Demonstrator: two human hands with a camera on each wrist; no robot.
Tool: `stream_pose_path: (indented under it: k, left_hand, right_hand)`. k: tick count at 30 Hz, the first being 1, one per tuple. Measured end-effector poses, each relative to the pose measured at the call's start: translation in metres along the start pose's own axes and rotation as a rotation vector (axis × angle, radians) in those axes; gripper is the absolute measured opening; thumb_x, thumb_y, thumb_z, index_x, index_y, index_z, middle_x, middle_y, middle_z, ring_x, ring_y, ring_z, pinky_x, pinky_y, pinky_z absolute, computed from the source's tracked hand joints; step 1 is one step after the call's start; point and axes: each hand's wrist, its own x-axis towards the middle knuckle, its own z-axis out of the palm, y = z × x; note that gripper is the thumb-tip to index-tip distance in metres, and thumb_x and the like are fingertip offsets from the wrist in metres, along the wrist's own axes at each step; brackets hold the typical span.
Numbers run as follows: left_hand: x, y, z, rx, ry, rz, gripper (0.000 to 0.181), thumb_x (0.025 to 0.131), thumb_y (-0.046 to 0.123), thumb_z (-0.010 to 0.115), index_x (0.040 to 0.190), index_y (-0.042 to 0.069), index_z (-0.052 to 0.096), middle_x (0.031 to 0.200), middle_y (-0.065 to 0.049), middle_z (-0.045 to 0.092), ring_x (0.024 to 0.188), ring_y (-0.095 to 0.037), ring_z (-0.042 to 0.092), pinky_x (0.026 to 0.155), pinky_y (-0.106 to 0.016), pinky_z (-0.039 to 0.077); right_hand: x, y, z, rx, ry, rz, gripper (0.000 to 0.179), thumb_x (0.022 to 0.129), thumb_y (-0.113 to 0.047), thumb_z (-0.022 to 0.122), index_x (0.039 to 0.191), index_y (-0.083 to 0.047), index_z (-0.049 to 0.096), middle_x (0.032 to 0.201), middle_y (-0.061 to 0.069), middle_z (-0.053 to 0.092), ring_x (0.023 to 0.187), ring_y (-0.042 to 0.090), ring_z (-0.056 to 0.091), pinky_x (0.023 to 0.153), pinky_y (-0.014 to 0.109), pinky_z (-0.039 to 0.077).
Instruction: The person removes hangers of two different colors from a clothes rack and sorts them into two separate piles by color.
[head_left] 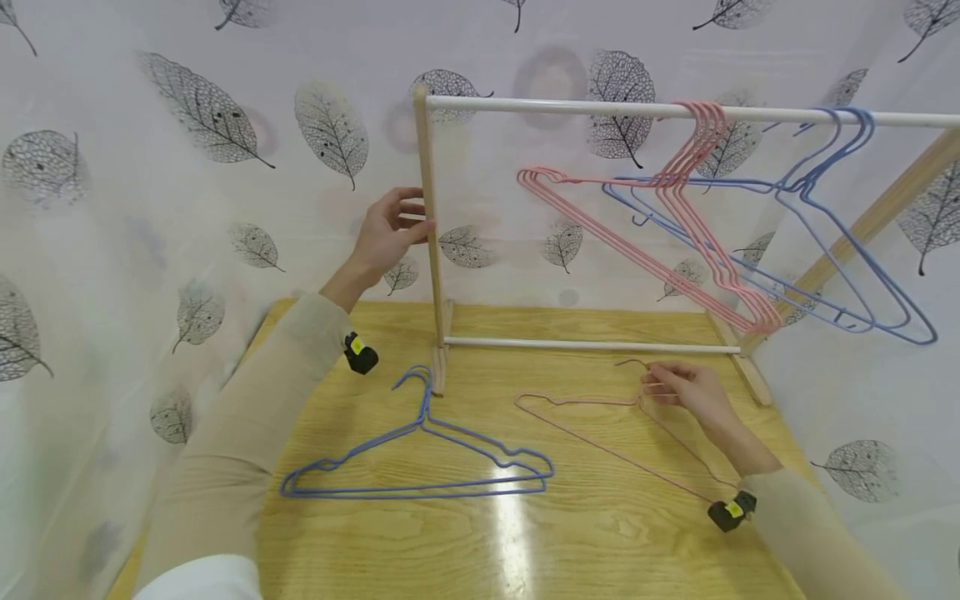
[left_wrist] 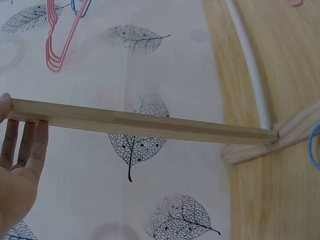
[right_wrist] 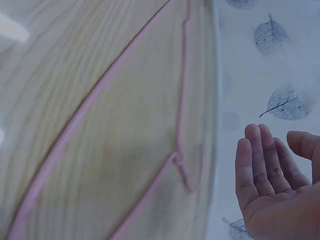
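My left hand (head_left: 386, 233) grips the upright wooden post (head_left: 429, 167) of a hanger rack, thumb on one side and fingers on the other; the left wrist view shows this post (left_wrist: 150, 126) too. A single pink hanger (head_left: 592, 432) lies on the wooden table, its hook toward the rack. My right hand (head_left: 686, 392) is over the neck of that hanger, overlapping it in the head view. In the right wrist view the fingers of the right hand (right_wrist: 275, 185) are extended with the thumb apart, beside the hook of the pink hanger (right_wrist: 181, 100).
Two overlapping blue hangers (head_left: 420, 492) lie on the table (head_left: 600, 542) at left. Several pink hangers (head_left: 678, 187) and several blue hangers (head_left: 832, 225) hang from the white top rail (head_left: 525, 105). A white lower bar (head_left: 592, 344) joins the rack's feet. A leaf-patterned curtain (head_left: 330, 50) surrounds the table.
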Motion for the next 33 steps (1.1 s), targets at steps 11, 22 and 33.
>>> stream_pose_path:
  k: [11,22,33]
  left_hand:
    - [0.000,-0.002,0.000,-0.024,0.007,0.009,0.046,0.102,0.004,0.068,0.145,0.009,0.057,0.114,0.002,0.065,0.096,-0.009,0.069,0.090,-0.023,0.067]
    - [-0.001,-0.001,0.001,-0.029,0.012,0.002,0.045,0.102,0.004,0.068,0.145,0.009,0.057,0.114,0.003,0.066,0.095,-0.010,0.069,0.092,-0.024,0.067]
    - [-0.001,-0.002,0.001,-0.032,0.013,0.014,0.046,0.102,0.003,0.068,0.146,0.009,0.057,0.113,0.003,0.065,0.095,-0.009,0.068,0.088,-0.021,0.066]
  right_hand:
    - [0.009,-0.065,0.016,0.210,0.014,-0.174,0.012,0.106,-0.026,0.066,0.110,-0.022,0.077,0.095,-0.011,0.081,0.083,0.006,0.078,0.079,0.023,0.069]
    - [0.018,-0.126,0.027,0.229,0.013,-0.290,0.019,0.104,-0.029,0.069,0.115,-0.015,0.077,0.097,-0.009,0.082,0.084,0.009,0.079,0.079,0.022,0.069]
    - [0.024,-0.191,0.026,0.391,-0.014,-0.453,0.019,0.103,-0.014,0.069,0.115,-0.003,0.077,0.094,0.001,0.083,0.080,0.013,0.081,0.076,0.027,0.070]
